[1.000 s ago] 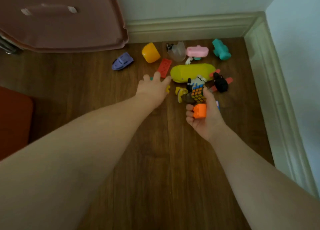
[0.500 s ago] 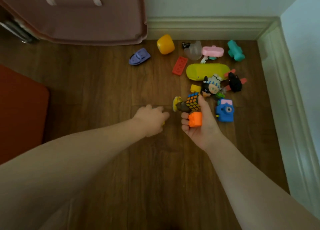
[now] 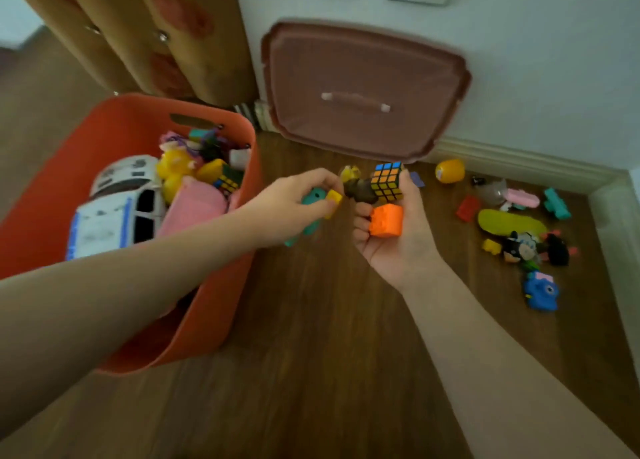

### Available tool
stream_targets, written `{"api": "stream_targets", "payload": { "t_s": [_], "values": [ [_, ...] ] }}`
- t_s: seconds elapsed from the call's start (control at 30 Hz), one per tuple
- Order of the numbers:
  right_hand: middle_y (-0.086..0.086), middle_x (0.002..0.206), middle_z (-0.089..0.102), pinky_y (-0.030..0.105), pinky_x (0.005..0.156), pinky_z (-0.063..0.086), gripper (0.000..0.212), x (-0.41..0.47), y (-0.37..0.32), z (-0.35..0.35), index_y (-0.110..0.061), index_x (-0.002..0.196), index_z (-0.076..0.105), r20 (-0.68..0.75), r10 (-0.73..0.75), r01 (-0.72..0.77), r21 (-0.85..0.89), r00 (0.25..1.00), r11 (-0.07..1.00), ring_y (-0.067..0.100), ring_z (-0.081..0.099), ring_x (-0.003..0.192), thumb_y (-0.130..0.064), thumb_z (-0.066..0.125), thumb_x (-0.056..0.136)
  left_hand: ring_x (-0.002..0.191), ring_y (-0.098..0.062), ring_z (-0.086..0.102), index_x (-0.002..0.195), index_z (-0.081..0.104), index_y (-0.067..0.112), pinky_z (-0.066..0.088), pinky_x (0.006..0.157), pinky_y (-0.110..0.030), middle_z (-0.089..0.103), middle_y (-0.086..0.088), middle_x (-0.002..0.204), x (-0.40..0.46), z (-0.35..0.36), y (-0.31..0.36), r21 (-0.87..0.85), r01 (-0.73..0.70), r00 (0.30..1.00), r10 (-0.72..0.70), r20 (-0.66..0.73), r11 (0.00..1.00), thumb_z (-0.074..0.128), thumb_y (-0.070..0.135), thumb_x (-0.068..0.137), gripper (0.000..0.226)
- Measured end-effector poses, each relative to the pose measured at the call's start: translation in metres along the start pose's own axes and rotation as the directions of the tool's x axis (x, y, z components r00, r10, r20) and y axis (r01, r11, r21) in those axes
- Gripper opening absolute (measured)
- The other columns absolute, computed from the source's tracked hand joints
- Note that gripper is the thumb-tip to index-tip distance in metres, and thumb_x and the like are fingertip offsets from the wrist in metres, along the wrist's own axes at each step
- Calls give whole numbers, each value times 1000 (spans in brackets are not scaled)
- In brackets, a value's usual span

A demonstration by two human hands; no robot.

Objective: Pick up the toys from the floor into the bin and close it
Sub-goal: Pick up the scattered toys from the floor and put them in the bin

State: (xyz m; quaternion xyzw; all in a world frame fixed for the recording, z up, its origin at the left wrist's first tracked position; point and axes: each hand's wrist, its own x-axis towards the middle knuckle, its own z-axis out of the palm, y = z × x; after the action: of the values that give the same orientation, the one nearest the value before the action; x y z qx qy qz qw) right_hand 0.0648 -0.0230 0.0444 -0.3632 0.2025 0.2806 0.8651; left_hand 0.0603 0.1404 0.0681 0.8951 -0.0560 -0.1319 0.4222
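The left hand (image 3: 294, 206) holds its fingers curled around two small toys, a teal figure (image 3: 309, 213) and a yellow brick (image 3: 334, 197), just beside the rim of the orange bin (image 3: 214, 313). The right hand (image 3: 391, 230) is palm up and its fingers are bent around three things: an orange block (image 3: 387, 220) in the palm, a puzzle cube (image 3: 387, 181) between thumb and fingertips, and a dark brown figure (image 3: 360, 189) pressed beside the cube. Both hands are above the wooden floor (image 3: 329, 372), between the bin and the remaining toys.

These toys look like hard plastic, light and stiff, so I think they do not break easily, but smooth faces can slip when several are held together. The cube sits high on the fingertips and seems the least secure; a grip on two opposite flat faces would be safer.

The bin is already quite full, with a white toy bus (image 3: 114, 209) and a pink piece (image 3: 194, 204) on top. On the floor near the wall lie more toys, among them a yellow egg capsule (image 3: 449, 170), a red brick (image 3: 468, 208), a green skateboard (image 3: 507, 221) and a blue toy camera (image 3: 542, 290). The egg is round and may roll, so it is better taken with the whole hand. The brown lid (image 3: 363, 88) leans on the wall; it is wide and probably needs both hands at its edges.
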Motion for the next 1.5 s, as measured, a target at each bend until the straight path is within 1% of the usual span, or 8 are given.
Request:
{"api": "stream_targets", "payload": {
  "t_s": [0.13, 0.37, 0.53, 0.6, 0.77, 0.97, 1.27, 1.5],
  "values": [
    [0, 58, 49, 18, 42, 34, 47, 5, 39, 83, -14, 86, 61, 41, 10, -1, -205, 999, 979, 9, 40, 46, -59, 47, 87, 63, -9, 56, 103, 54, 31, 47, 52, -21, 57, 6, 80, -44, -80, -40, -37, 27, 972, -35, -232, 999, 53, 26, 93, 11],
    [-10, 91, 63, 20, 61, 44, 16, 26, 109, 178, -27, 100, 61, 148, -76, 163, -773, 986, 614, 4, 58, 77, -40, 57, 90, 64, -10, 49, 103, 54, 28, 39, 54, -25, 54, 5, 85, -105, -153, -118, 41, 210, 922, -184, -341, 977, 52, 21, 91, 14],
    [1, 137, 35, 43, 107, 31, 46, 41, 140, 164, -31, 109, 44, 263, -71, 226, -915, 962, -333, 28, 30, 133, -43, 72, 75, 99, -19, 44, 92, 51, 23, 36, 80, -33, 47, 1, 103, -145, -150, -177, 56, 399, 859, -352, -372, 915, 53, 22, 86, 6],
    [5, 149, 24, 43, 113, 21, 38, 39, 143, 164, -27, 103, 46, 287, -116, 241, -922, 951, -304, 27, 17, 141, -42, 70, 78, 102, -25, 46, 82, 54, 20, 39, 86, -39, 49, -2, 99, -151, -144, -193, 28, 482, 843, -455, -288, 876, 48, 29, 85, 12],
    [5, 118, 56, 29, 86, 40, 11, 38, 148, 167, -12, 87, 52, 405, -256, 352, -908, 878, -228, 18, 52, 111, -21, 53, 94, 113, -16, 41, 104, 51, 18, 33, 88, -31, 45, -1, 120, -154, -133, -190, -191, 400, 769, -442, -461, 896, 43, 29, 92, 19],
    [7, 155, 23, 43, 116, 24, 54, 39, 163, 147, -22, 149, 20, 439, -182, 284, -793, 880, -539, 26, 21, 143, -26, 41, 99, 143, -14, -15, 149, 0, 31, -16, 112, -38, -10, 6, 158, -143, -118, -180, 342, 200, 948, -93, -305, 918, 19, 59, 93, 66],
    [10, 158, 13, 43, 118, 4, 66, 56, 156, 151, -23, 151, 4, 278, -391, -39, -771, 878, -636, 27, 3, 147, -53, 25, 97, 144, -19, -13, 149, -3, 33, -4, 116, -40, -8, 4, 158, -127, -118, -176, 447, 188, 976, -117, -182, 874, 30, 67, 86, 79],
    [6, 160, 3, 39, 118, 2, 64, 32, 144, 143, -24, 151, 9, 316, -330, 96, -836, 889, -541, 22, -2, 147, -50, 31, 97, 145, -20, -9, 150, 4, 25, -5, 116, -38, -1, 0, 159, -127, -117, -154, 448, 151, 976, -63, -207, 881, 23, 57, 93, 68]
  ]
}}
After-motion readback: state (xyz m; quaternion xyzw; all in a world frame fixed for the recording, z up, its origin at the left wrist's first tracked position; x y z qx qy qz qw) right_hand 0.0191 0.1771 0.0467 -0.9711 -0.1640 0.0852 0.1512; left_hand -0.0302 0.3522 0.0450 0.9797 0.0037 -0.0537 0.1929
